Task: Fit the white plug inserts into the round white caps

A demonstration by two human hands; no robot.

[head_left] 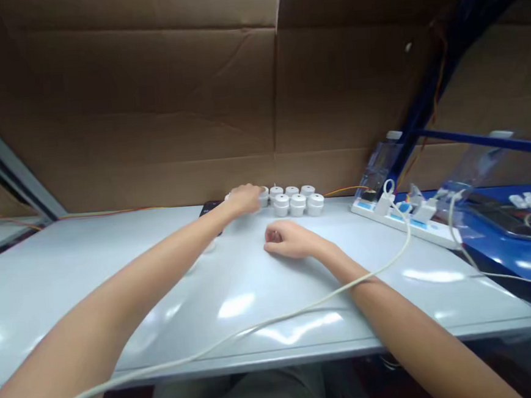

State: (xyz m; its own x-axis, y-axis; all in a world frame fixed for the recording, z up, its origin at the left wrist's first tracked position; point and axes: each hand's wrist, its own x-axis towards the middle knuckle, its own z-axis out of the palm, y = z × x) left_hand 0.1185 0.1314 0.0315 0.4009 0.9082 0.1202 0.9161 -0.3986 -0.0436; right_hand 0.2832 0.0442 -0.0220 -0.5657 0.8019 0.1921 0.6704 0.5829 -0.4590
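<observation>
Far back, left hand (246, 198) over upright white caps (297, 201), grip unclear; row runs left-right; right hand (289, 240) curled into fist

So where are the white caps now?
Head view: the white caps cluster far across the table by the cardboard, with the left hand on their left end and the power strip to their right.

Your bare left hand (246, 198) far forward, arm stretched straight, palm down; your bare right hand (289, 240) nearer, forearm angled inward, fingers curled into loose fist
</observation>
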